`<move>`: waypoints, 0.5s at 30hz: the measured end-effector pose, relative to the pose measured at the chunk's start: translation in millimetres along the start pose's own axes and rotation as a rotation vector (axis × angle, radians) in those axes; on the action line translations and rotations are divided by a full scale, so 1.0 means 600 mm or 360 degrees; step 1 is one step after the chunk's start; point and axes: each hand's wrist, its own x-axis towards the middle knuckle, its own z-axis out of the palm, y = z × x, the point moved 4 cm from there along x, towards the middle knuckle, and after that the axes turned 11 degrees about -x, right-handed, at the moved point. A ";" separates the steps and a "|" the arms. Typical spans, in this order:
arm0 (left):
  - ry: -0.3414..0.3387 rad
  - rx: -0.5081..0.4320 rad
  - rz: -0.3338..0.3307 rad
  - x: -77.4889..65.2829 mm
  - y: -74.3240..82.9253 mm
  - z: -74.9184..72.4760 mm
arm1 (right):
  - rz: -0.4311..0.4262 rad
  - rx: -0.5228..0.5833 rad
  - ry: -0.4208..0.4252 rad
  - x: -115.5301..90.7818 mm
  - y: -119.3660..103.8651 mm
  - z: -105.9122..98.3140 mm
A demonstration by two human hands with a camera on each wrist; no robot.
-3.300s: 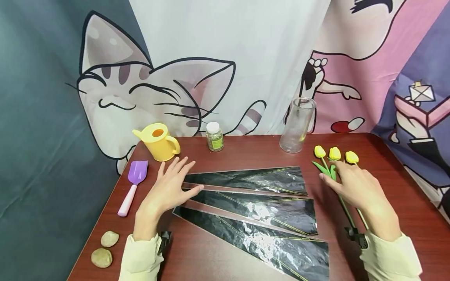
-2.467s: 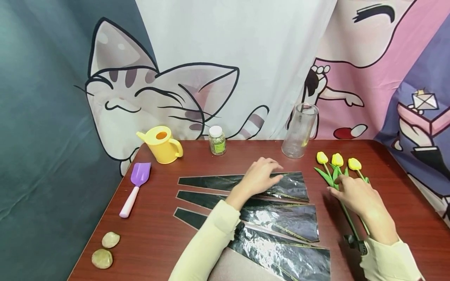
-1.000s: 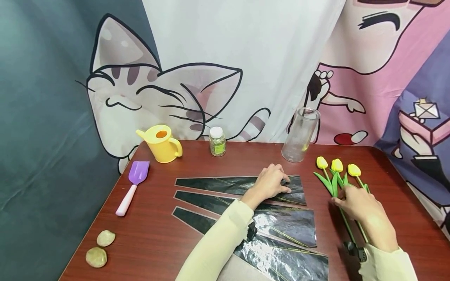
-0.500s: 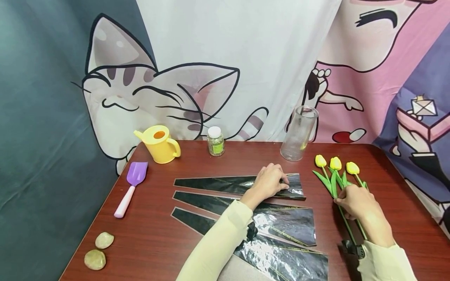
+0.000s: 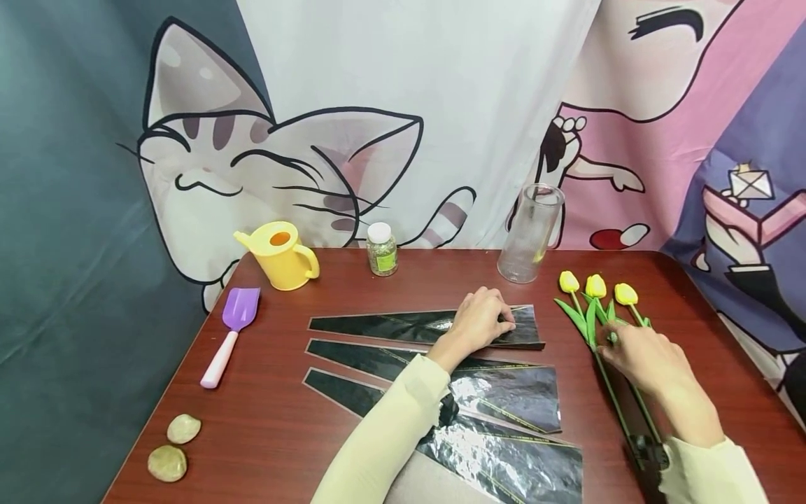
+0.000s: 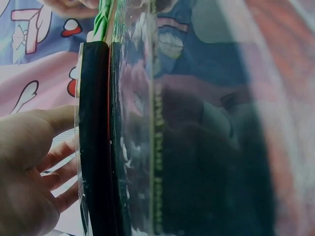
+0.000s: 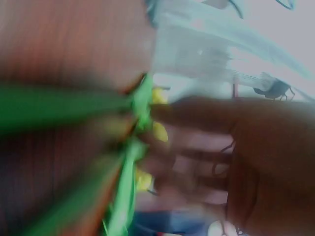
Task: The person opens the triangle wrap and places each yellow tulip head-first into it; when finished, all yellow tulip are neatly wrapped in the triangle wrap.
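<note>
Presently, your right hand (image 5: 648, 357) pinches the stem of at least one of three yellow tulips (image 5: 595, 285) with green leaves, thumb and fingertips meeting among the foliage; blur hides how many stems you hold. Your left hand (image 5: 481, 318) rests at the wide end of the farthest tapered sheet (image 5: 378, 324) of black-and-clear plastic film, its fingers bent over the surface. The near edge of that sheet stands slightly raised and masks your fingertips in the left wrist view, so whether they pinch the film cannot be told.

Nearer you, a matching middle sheet (image 5: 510, 392) and a nearest sheet (image 5: 504, 455) lie fanned on the reddish-brown wooden table (image 5: 264, 434), partly beneath your left arm. Beyond the tulips, near the table's back edge, stands a tall, clear, ribbed cylindrical vase (image 5: 530, 234). Farther left you have a small clear jar (image 5: 382, 250) with a white lid and green label, then a yellow watering can (image 5: 283, 259). A purple-bladed trowel (image 5: 233, 329) with a pale pink handle lies before the can; two smooth, pale stones (image 5: 166, 463) sit nearer you.
</note>
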 end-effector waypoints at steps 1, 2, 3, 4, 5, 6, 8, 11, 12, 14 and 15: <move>0.0001 0.0002 0.0001 0.001 0.000 -0.001 | -0.0120 -0.0070 0.0077 0.001 -0.003 -0.003; 0.0002 0.0002 0.0000 0.001 0.000 -0.001 | -0.0252 -0.0139 0.0156 0.001 -0.006 -0.005; 0.0003 0.0004 0.0000 0.002 0.000 -0.001 | -0.0390 -0.0194 0.0219 0.002 -0.010 -0.005; 0.0003 0.0007 -0.0001 0.002 0.000 -0.002 | -0.0523 -0.0247 0.0282 0.003 -0.013 -0.005; 0.0007 0.0010 -0.0001 0.002 0.001 -0.002 | -0.0644 -0.0293 0.0348 0.005 -0.015 -0.004; 0.0009 0.0010 -0.0002 0.002 0.000 -0.002 | -0.0758 -0.0333 0.0414 0.006 -0.016 -0.003; 0.0014 0.0013 -0.0004 0.001 0.000 -0.002 | -0.0958 -0.0407 0.0538 0.009 -0.016 0.000; 0.0018 0.0011 -0.0011 0.000 0.001 -0.001 | -0.1188 -0.0477 0.0628 0.015 -0.012 0.005; 0.0017 0.0007 -0.0013 0.000 0.001 -0.001 | -0.1239 -0.0493 0.0643 0.017 -0.010 0.006; 0.0016 0.0006 -0.0013 0.000 0.003 0.000 | -0.1308 -0.0515 0.0664 0.020 -0.006 0.006; 0.0016 0.0005 -0.0012 -0.001 0.003 0.000 | -0.1332 -0.0524 0.0677 0.021 -0.005 0.005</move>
